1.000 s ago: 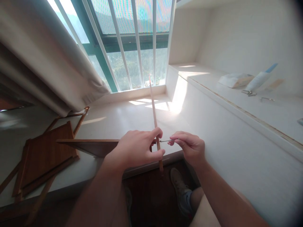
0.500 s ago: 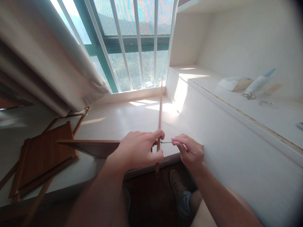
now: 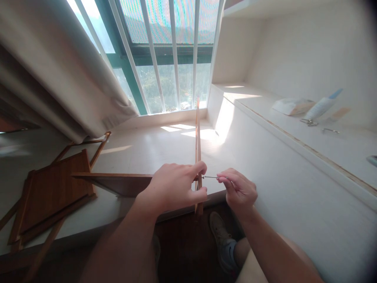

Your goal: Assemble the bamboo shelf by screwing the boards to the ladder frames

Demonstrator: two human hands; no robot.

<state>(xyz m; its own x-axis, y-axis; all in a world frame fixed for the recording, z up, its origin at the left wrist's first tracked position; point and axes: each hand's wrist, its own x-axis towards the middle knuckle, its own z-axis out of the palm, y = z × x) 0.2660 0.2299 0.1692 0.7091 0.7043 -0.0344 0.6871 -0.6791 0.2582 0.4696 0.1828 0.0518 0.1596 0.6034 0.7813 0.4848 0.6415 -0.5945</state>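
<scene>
My left hand (image 3: 173, 184) is closed round a narrow wooden strip (image 3: 199, 145), thumb and fingers curled about its edge. The strip stands at a right angle to the end of a brown wooden panel (image 3: 114, 181); my hand hides most of the joint between them. Between the fingertips of my right hand (image 3: 240, 190) is a thin metal rod that looks like a hex key (image 3: 211, 177). Its tip points left and meets a small screw head (image 3: 203, 177) at the strip's right face.
Left lies a wooden frame with a panel (image 3: 55, 188). On the right-hand shelf (image 3: 273, 106) are a white packet (image 3: 293, 106), a tube with a blue cap (image 3: 322, 106) and small metal pieces (image 3: 331, 130). A curtain (image 3: 73, 78) hangs beside the barred window (image 3: 173, 59).
The strip has turned slightly, so more of its broad side shows. Both hands have shifted a little right in the picture, still holding the strip and the hex key.
</scene>
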